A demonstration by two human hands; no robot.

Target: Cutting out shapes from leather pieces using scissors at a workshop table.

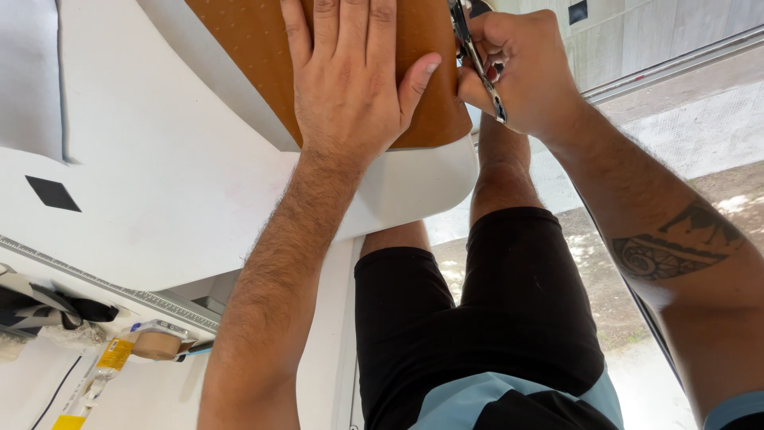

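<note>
The left hand [346,76] is lying flat, fingers spread, pressing the brown sheet [263,48] onto the white board [159,183]. The right hand [517,68] is gripping scissors [476,60] at the sheet's edge; their blades are running off the top of the view, fingertips too.

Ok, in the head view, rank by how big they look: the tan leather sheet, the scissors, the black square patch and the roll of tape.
Largest to smallest:
1. tan leather sheet
2. scissors
3. roll of tape and black square patch: these look alike, so no ranking.
</note>
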